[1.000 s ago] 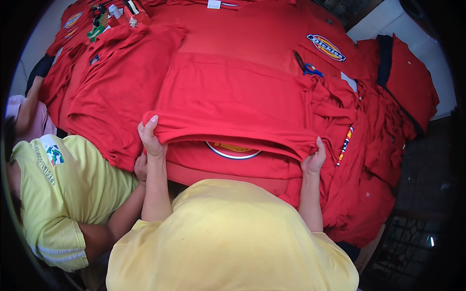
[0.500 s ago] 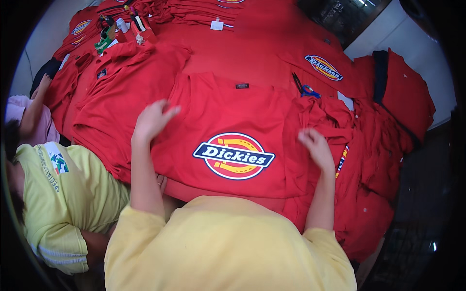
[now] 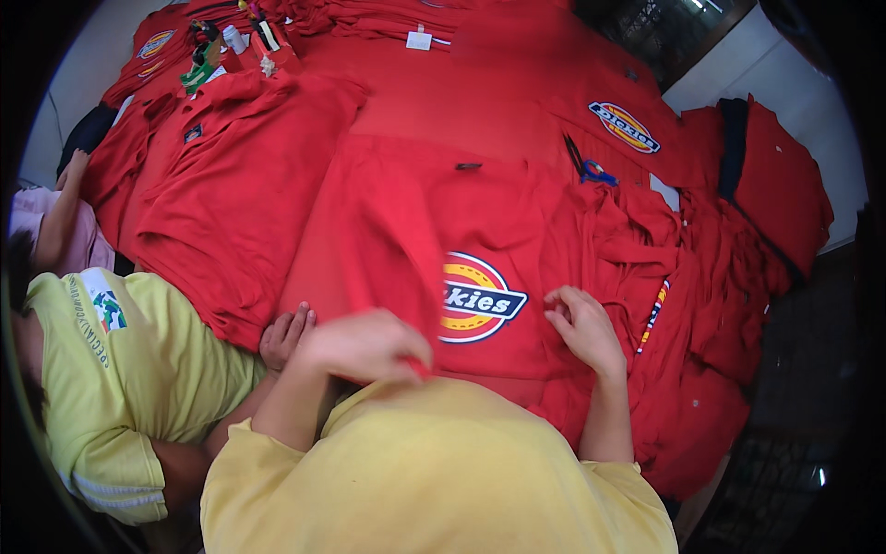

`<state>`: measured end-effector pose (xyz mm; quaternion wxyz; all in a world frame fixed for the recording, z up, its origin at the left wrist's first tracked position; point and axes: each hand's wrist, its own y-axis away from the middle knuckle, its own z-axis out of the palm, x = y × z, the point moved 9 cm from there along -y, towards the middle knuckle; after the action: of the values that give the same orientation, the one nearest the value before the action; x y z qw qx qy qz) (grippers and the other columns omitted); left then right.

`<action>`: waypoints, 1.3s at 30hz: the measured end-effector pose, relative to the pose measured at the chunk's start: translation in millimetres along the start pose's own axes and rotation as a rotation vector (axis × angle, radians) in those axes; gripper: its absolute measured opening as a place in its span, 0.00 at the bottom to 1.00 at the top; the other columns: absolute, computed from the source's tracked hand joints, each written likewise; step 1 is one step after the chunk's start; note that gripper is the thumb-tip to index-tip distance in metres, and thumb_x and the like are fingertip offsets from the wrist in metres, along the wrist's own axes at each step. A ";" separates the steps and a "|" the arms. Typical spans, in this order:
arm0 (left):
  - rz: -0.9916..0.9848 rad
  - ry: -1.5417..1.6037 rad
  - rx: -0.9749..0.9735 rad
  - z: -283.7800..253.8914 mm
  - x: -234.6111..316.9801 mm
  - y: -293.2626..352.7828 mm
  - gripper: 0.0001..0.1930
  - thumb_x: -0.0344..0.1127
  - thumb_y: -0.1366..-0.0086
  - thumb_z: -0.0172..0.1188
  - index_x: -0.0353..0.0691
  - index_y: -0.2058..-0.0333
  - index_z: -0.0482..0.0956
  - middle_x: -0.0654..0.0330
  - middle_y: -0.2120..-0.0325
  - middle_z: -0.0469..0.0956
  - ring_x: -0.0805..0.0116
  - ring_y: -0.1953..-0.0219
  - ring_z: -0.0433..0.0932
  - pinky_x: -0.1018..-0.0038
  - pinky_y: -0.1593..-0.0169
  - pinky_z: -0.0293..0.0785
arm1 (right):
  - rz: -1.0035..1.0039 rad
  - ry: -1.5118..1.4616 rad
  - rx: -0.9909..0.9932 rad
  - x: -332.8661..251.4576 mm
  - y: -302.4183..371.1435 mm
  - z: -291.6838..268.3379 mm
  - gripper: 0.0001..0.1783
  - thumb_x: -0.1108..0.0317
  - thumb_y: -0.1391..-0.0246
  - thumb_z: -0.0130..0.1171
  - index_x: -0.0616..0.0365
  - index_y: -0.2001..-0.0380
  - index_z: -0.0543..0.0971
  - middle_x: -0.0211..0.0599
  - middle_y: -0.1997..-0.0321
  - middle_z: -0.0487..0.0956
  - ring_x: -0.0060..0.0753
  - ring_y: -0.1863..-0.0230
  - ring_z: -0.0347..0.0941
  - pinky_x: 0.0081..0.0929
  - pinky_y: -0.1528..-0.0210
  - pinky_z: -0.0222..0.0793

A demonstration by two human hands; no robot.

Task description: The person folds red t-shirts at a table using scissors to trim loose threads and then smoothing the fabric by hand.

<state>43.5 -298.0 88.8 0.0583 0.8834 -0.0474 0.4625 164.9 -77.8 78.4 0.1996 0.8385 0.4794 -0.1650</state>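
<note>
A red T-shirt point(image 3: 503, 217) with a large printed emblem lies in front of me, its dark neck label at the far edge. My left hand point(image 3: 369, 346), blurred by motion, is closed on the shirt's left part near the hem. That part is lifted and folded rightward, covering the left half of the emblem. At the emblem's right side is my right hand point(image 3: 588, 331), fingers loosely curled and thumb apart, with nothing visible in it. Whether its fingertips touch the cloth I cannot tell.
Blue-handled scissors point(image 3: 595, 172) lie beyond the shirt at the right. Heaped red garments point(image 3: 701, 305) fill the right side; another red shirt point(image 3: 231, 175) lies left. A co-worker in a yellow-green shirt point(image 3: 138, 360) sits close at my left, one hand point(image 3: 288, 334) by my left forearm.
My left hand has come down toward me and rightward, taking the shirt's left part and folding it over the emblem. My right hand has moved slightly lower and left.
</note>
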 end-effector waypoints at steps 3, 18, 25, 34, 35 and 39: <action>-0.118 0.168 -0.361 23.0 9.9 -16.0 0.16 0.46 0.39 0.63 0.39 0.62 0.80 0.60 0.74 0.82 0.67 0.73 0.80 0.76 0.68 0.73 | -0.245 0.032 0.287 -32.4 -20.7 -13.3 0.10 0.71 0.48 0.57 0.62 0.61 0.75 0.47 0.56 0.74 0.51 0.53 0.67 0.41 0.51 0.64; -0.452 -0.243 0.944 -95.1 -152.9 -70.7 0.16 0.41 0.43 0.65 0.36 0.64 0.72 0.52 0.70 0.77 0.52 0.63 0.77 0.61 0.58 0.72 | -0.333 -0.442 0.666 -46.4 -198.4 35.0 0.10 0.84 0.48 0.46 0.64 0.63 0.74 0.44 0.62 0.75 0.48 0.60 0.73 0.38 0.55 0.71; -0.657 -0.583 1.422 -178.3 -126.1 62.7 0.07 0.28 0.41 0.57 0.38 0.63 0.74 0.52 0.68 0.76 0.52 0.60 0.75 0.59 0.58 0.72 | -0.458 -0.043 0.693 -56.3 -181.4 45.4 0.15 0.81 0.53 0.51 0.64 0.59 0.78 0.44 0.53 0.76 0.47 0.50 0.71 0.42 0.45 0.65; -0.530 -0.568 0.890 -140.9 -187.4 -35.4 0.22 0.42 0.37 0.57 0.43 0.45 0.72 0.56 0.40 0.65 0.55 0.37 0.60 0.56 0.35 0.52 | -0.657 0.106 0.356 -140.0 -209.0 113.9 0.24 0.64 0.46 0.53 0.62 0.46 0.72 0.44 0.39 0.69 0.42 0.35 0.59 0.47 0.32 0.49; -0.591 -0.600 0.871 -143.3 -190.9 -31.9 0.26 0.46 0.37 0.57 0.45 0.42 0.69 0.58 0.36 0.61 0.56 0.33 0.54 0.54 0.32 0.46 | -0.622 0.138 0.337 -140.5 -203.7 114.5 0.27 0.62 0.44 0.53 0.61 0.43 0.69 0.43 0.36 0.66 0.42 0.33 0.57 0.48 0.30 0.45; -0.749 -0.585 0.765 -152.3 -206.3 -21.1 0.41 0.60 0.43 0.59 0.48 0.35 0.58 0.67 0.32 0.53 0.56 0.29 0.44 0.50 0.30 0.34 | -0.488 0.255 0.262 -143.3 -207.3 112.3 0.35 0.52 0.42 0.50 0.58 0.35 0.60 0.41 0.29 0.56 0.39 0.27 0.47 0.52 0.28 0.32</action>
<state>-194.4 -248.6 3.9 -0.1197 0.8888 0.4220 0.1328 -94.6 -143.5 11.7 -0.0174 0.7313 0.6623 -0.1620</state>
